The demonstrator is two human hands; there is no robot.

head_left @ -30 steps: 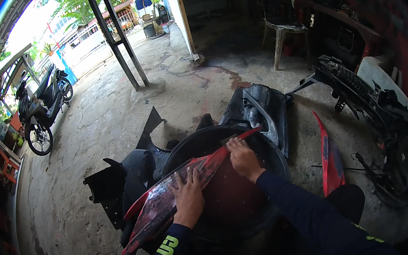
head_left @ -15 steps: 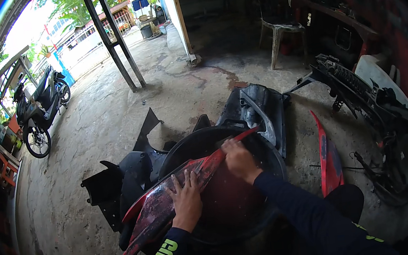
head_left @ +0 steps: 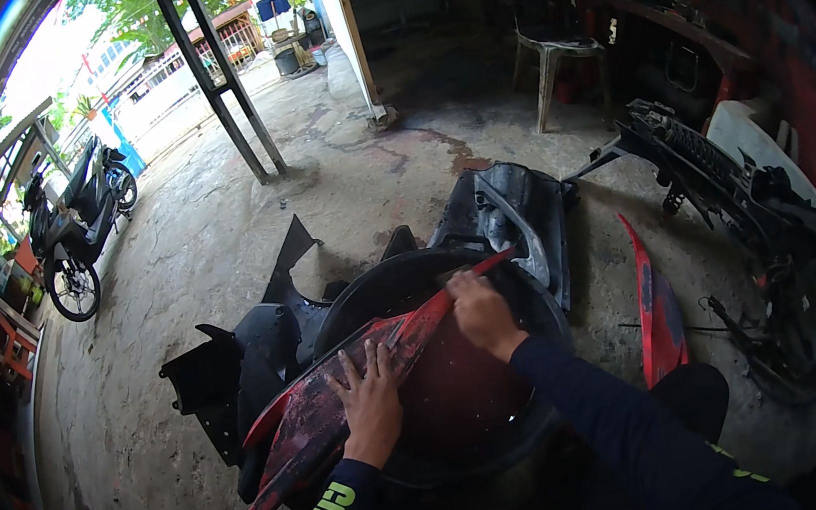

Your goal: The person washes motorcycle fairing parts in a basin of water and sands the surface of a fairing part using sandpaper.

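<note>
A long red motorcycle body panel (head_left: 296, 416) with scuffed, dull patches lies slantwise across a round black tub (head_left: 379, 295). Reddish liquid (head_left: 460, 405) shows inside the tub. Fingers spread, my left hand (head_left: 370, 405) rests flat on the panel's middle. Near the panel's narrow upper end is my right hand (head_left: 485, 319), its fingers closed and pressed to the red surface. A small dark edge shows at those fingertips, but what they hold is too hidden to name.
Black plastic fairings (head_left: 262, 342) lie left of the tub, and a grey-black molded part (head_left: 513, 208) lies behind it. Another red panel (head_left: 659, 317) is on the floor at right, near a motorcycle frame (head_left: 722, 184). Farther off stand a chair (head_left: 555, 42), metal post (head_left: 220, 85) and scooter (head_left: 78, 227).
My right hand has shifted slightly along the panel's upper end. My left hand stays spread on the panel. The whole view has tilted a little.
</note>
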